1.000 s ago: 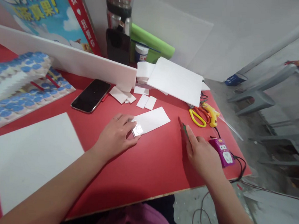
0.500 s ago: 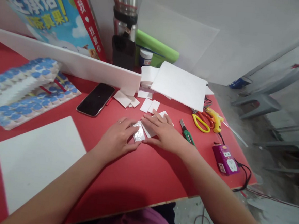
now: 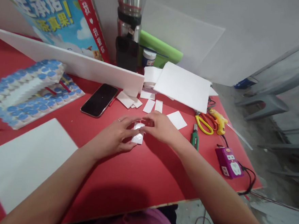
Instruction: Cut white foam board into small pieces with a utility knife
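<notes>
Between my hands a small glossy white piece point(image 3: 138, 134) lies on the red table point(image 3: 124, 178). My left hand point(image 3: 119, 133) is at its left side, fingers bent around its edge and closed on it. Curled in from the right, my right hand point(image 3: 157, 126) has its fingertips at the piece's upper right edge. A white square point(image 3: 177, 119) rests to the right of that hand. Small white strips point(image 3: 149, 105) lie just beyond my hands, near a stack of white pieces point(image 3: 126, 99).
A phone point(image 3: 99, 100), a blue-and-white model point(image 3: 35, 90) and a large white sheet point(image 3: 30, 161) are at the left. To the right are a green cutter point(image 3: 195, 138), pliers point(image 3: 204, 125), a yellow glue gun point(image 3: 218, 121) and a purple box point(image 3: 229, 162). A white board point(image 3: 183, 85) lies behind.
My right hand has drawn back from the white pieces at the right and curled its fingers at the glossy piece. The white square now lies uncovered, and the cutter sits more upright.
</notes>
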The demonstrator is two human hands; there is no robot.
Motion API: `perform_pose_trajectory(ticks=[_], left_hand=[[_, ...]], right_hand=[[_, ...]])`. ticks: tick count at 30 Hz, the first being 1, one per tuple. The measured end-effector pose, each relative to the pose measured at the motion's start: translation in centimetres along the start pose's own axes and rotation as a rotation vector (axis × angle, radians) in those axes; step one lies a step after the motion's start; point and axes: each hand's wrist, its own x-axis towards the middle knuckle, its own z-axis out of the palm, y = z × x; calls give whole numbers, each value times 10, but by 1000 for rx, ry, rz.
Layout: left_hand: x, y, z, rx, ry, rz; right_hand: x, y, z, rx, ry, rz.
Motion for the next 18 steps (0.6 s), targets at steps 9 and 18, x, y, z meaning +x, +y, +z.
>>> perform_pose_trajectory(ticks=[9, 18], left_hand=[[0, -2, 0, 27, 17, -23], [1, -3, -5, -88, -39, -128]], right_hand=[[22, 1, -9, -91, -212, -24], [45, -43, -23, -468, -473, 148]])
